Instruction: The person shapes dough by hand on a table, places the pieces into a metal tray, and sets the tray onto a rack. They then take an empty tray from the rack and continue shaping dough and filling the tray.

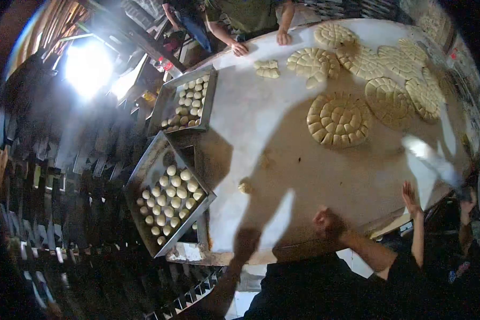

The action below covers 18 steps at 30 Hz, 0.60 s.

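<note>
My left hand (248,240) is dark and in shadow at the near edge of the table; its fingers cannot be made out. Beyond it a single small dough ball (244,185) rests apart on the tabletop. My right hand (329,223) is curled into a fist, low over the table's near side and a little blurred. Whatever may be under or inside its fingers is hidden. To the left, a metal tray (207,205) holds several rows of round dough balls (170,200).
A second metal tray (210,101) of dough balls stands behind the first. Scored dough rounds (338,120) cover the far right. A co-worker's open hand (410,198) and another hand with a blurred pale blade-like tool (432,160) are at right. Another person's hands (240,49) rest opposite.
</note>
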Each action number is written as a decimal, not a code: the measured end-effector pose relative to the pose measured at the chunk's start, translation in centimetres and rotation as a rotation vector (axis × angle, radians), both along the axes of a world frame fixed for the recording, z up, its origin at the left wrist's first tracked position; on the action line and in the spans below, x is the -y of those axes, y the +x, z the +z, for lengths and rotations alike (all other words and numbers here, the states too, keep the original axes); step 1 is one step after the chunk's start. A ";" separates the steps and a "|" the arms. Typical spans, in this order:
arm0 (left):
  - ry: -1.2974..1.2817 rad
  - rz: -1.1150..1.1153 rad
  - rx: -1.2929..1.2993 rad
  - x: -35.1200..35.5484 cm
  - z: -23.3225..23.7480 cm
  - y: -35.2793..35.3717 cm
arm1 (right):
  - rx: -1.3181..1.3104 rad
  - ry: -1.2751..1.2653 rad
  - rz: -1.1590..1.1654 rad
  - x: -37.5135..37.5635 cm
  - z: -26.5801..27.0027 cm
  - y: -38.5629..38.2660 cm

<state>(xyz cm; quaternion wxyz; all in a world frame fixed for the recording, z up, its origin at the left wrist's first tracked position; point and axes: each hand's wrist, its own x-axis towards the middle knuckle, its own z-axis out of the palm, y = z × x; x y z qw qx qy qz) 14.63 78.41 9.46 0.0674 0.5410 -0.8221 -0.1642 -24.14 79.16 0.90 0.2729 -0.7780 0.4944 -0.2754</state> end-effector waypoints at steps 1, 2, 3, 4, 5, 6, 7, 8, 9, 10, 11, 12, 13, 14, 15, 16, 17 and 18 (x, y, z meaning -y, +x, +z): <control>-0.084 0.038 0.025 1.3 -0.3 2.0 | -0.179 -0.086 0.024 2.8 3.0 -0.9; -0.182 0.117 0.030 3.2 -0.3 3.2 | -0.266 -0.138 -0.002 5.5 5.8 -0.7; -0.275 0.212 -0.002 5.7 -0.3 3.4 | -0.254 -0.137 -0.066 7.9 7.9 0.2; -0.345 0.282 -0.036 8.0 -0.7 2.6 | -0.198 -0.114 -0.144 9.5 8.5 2.0; -0.381 0.325 -0.068 9.6 -1.4 1.0 | -0.138 -0.094 -0.221 11.0 9.1 3.7; -0.376 0.288 -0.159 10.4 -2.2 -0.5 | -0.131 -0.118 -0.218 10.8 8.8 5.6; -0.256 0.332 -0.303 9.7 -2.8 -1.8 | -0.126 -0.146 -0.207 10.3 8.1 7.5; -0.149 0.380 -0.451 9.1 -3.3 -3.2 | -0.172 -0.228 -0.213 9.3 6.5 8.7; -0.101 0.340 -0.427 6.9 -4.0 -4.1 | -0.219 -0.310 -0.223 8.2 4.9 10.0; -0.379 0.160 -0.387 5.9 -5.9 -2.9 | -0.208 -0.334 -0.102 7.0 5.1 9.2; -0.733 0.004 -0.281 4.8 -7.9 -1.7 | -0.200 -0.356 0.014 6.0 4.9 7.7; -0.744 -0.003 -0.279 3.3 -8.5 0.3 | -0.306 -0.288 0.074 4.8 2.8 4.7; -0.710 -0.067 -0.156 2.0 -8.6 2.8 | -0.283 -0.198 0.057 4.9 3.7 3.4; -0.329 -0.051 -0.139 1.0 -7.0 5.6 | -0.260 -0.111 0.035 5.0 4.6 2.0; -0.302 0.052 -0.082 2.5 -5.7 7.2 | -0.223 -0.085 -0.066 7.5 6.8 1.4; -0.333 0.102 -0.164 5.6 -1.7 5.5 | -0.179 -0.060 -0.166 10.0 9.2 1.0; -0.365 0.149 -0.249 8.6 2.4 3.9 | -0.245 -0.110 -0.270 11.9 9.5 1.7; -0.138 0.230 -0.146 11.6 0.6 3.0 | -0.261 -0.189 -0.378 13.5 9.1 3.1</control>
